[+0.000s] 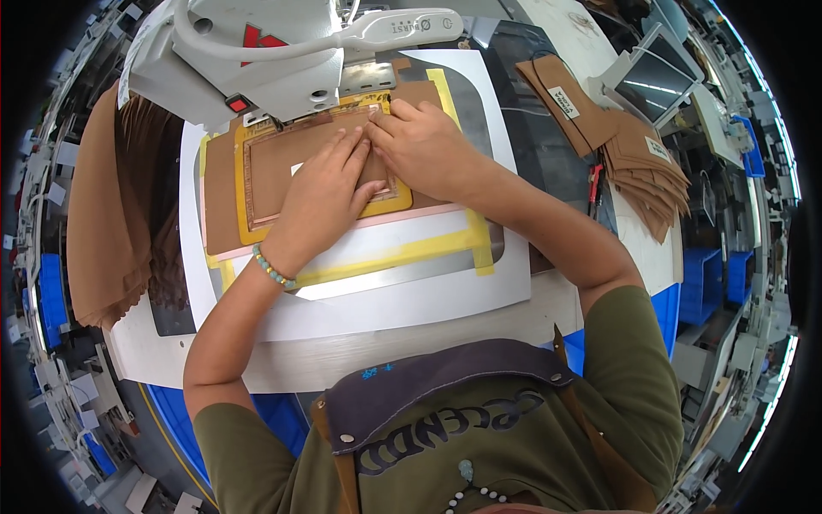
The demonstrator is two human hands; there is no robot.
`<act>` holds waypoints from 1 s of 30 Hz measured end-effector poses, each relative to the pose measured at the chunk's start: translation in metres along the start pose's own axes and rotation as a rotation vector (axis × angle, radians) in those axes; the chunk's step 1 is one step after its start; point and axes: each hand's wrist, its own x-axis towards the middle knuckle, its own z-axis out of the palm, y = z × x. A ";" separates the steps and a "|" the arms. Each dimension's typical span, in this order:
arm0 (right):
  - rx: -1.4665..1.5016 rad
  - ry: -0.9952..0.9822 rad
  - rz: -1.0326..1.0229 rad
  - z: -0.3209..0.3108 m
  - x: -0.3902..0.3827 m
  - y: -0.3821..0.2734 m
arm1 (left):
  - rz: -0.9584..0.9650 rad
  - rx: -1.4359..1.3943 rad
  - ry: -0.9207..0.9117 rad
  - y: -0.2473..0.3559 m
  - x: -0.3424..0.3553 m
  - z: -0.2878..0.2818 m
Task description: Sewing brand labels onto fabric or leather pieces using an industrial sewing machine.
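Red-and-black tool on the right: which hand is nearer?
Right. The right hand is left of the tool, at the upper right of the yellow frame; the left hand is farther left, over the frame.

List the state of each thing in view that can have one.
Left hand: spread flat, pressing nothing visibly shut
Right hand: fingers bent, grip unclear
Yellow frame: lying flat, partly covered by the hands
White sheet: flat, partly covered
Right-hand brown pieces: fanned, overlapping
Screen: dark, reflecting light
Red switch: on or off unclear
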 end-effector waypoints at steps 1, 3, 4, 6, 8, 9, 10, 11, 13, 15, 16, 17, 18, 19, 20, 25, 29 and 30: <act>0.004 0.014 -0.003 0.001 0.002 -0.001 | 0.018 0.018 0.019 -0.002 -0.001 0.000; 0.010 0.031 -0.010 0.003 0.007 -0.004 | 0.011 0.019 0.026 -0.005 -0.003 -0.002; 0.015 -0.002 -0.015 0.002 0.008 -0.006 | 0.010 0.017 0.032 -0.006 -0.004 -0.003; 0.020 -0.034 -0.021 0.004 0.011 -0.010 | -0.013 0.015 0.026 -0.008 -0.007 -0.005; 0.035 -0.014 -0.023 0.007 0.014 -0.013 | -0.033 0.013 0.023 -0.010 -0.009 -0.007; 0.034 -0.013 -0.024 0.007 0.014 -0.014 | -0.039 0.009 0.034 -0.011 -0.010 -0.007; 0.045 -0.086 -0.009 0.004 0.015 -0.016 | -0.048 0.005 0.045 -0.012 -0.012 -0.007; 0.056 -0.159 0.007 0.002 0.016 -0.018 | -0.049 0.006 0.046 -0.014 -0.013 -0.008; 0.066 -0.120 -0.012 0.001 0.014 -0.020 | -0.077 -0.010 0.042 -0.017 -0.016 -0.009; 0.077 -0.083 -0.030 -0.001 0.012 -0.018 | -0.088 0.006 0.045 -0.019 -0.018 -0.008; 0.173 -0.072 -0.038 -0.004 0.011 -0.016 | -0.103 0.022 0.045 -0.020 -0.021 -0.008; 0.269 -0.062 -0.046 -0.007 0.009 -0.013 | -0.107 0.022 0.042 -0.023 -0.023 -0.009; 0.275 -0.063 -0.046 -0.012 0.006 -0.009 | -0.086 -0.010 0.059 -0.028 -0.025 -0.010; 0.286 -0.102 -0.023 -0.023 0.005 -0.003 | -0.064 -0.044 0.074 -0.032 -0.029 -0.012; 0.299 -0.142 0.000 -0.034 0.002 0.002 | -0.068 -0.047 0.067 -0.035 -0.032 -0.017; 0.384 -0.229 0.128 -0.058 -0.010 0.011 | -0.062 -0.125 0.039 -0.052 -0.048 -0.048; 0.517 -0.210 0.024 -0.048 0.004 -0.014 | -0.032 -0.167 -0.010 -0.062 -0.051 -0.052; 0.555 -0.197 -0.025 -0.046 0.008 -0.025 | 0.016 -0.173 -0.032 -0.063 -0.051 -0.052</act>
